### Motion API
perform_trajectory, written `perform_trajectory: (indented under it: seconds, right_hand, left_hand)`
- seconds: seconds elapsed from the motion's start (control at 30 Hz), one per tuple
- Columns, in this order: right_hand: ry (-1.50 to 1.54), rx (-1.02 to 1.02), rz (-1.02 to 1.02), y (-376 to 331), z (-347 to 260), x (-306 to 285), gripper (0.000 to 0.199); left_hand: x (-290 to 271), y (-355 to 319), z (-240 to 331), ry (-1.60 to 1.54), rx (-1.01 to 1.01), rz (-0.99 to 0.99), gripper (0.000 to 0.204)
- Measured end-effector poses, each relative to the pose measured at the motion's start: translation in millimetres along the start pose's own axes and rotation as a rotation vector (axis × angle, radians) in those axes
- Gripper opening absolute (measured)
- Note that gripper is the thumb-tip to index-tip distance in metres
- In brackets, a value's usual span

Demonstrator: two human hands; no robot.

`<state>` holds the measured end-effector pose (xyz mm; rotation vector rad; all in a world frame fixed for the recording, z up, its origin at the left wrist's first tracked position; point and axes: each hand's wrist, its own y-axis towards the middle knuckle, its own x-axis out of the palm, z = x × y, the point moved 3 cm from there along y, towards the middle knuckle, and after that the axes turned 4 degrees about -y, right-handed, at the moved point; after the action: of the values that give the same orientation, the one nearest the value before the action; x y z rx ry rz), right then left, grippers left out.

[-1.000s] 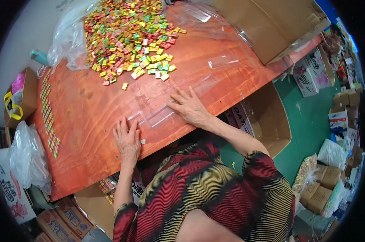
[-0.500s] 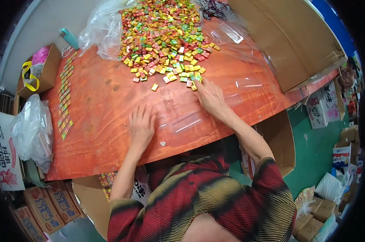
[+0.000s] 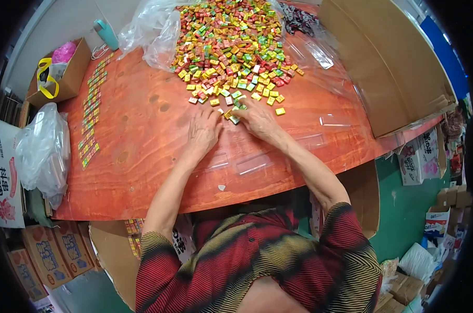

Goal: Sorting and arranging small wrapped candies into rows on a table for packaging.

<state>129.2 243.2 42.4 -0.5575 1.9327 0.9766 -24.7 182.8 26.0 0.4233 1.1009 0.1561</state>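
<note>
At the near edge of the large heap of small coloured packets (image 3: 231, 47) on the orange table (image 3: 142, 151), left hand (image 3: 204, 130) and right hand (image 3: 257, 120) lie flat with fingers spread, gripping nothing, while one sorted row of packets (image 3: 92, 112) lines the table's left edge and most remain unsorted.

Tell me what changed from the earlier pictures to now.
Both hands slid forward across the orange table: the left hand and right hand now meet at the near edge of the pile of small coloured blocks, fingertips among loose pieces. The pile, clear plastic bag and cardboard sheet stayed put.

A teal bottle (image 3: 106, 34) stands beside a cardboard box (image 3: 64, 73).
</note>
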Motion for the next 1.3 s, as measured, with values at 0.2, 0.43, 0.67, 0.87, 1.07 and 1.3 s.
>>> perform_trajectory:
  seconds: [0.2, 0.43, 0.67, 0.87, 1.07, 1.3]
  right_hand:
    - [0.014, 0.176, 0.042, 7.4, -5.4, -11.3, 0.019]
    - [0.022, 0.079, 0.100, 34.8, -31.1, 27.1, 0.009]
    - [-0.013, -0.042, -0.035, 32.3, -20.8, 37.3, 0.009]
    - [0.036, -0.006, -0.022, 30.3, -10.5, 15.8, 0.024]
    - [-0.073, 0.249, 0.142, 18.8, 26.3, -30.5, 0.018]
    - [-0.199, 0.112, -0.155, 2.3, -19.7, -3.9, 0.014]
  left_hand:
    - [-21.7, -13.4, -11.7, -0.111, -0.165, -0.058, 0.039]
    - [-19.8, -5.5, -8.4, -0.100, -0.240, -0.027, 0.034]
    - [-23.2, -14.4, -19.5, -0.143, -0.244, 0.007, 0.021]
    - [-26.1, -10.6, -21.0, -0.124, -0.334, -0.059, 0.021]
    - [-23.0, -9.7, -26.6, -0.205, -0.324, 0.033, 0.025]
    - [-27.9, -10.1, -25.8, -0.266, -0.277, -0.095, 0.026]
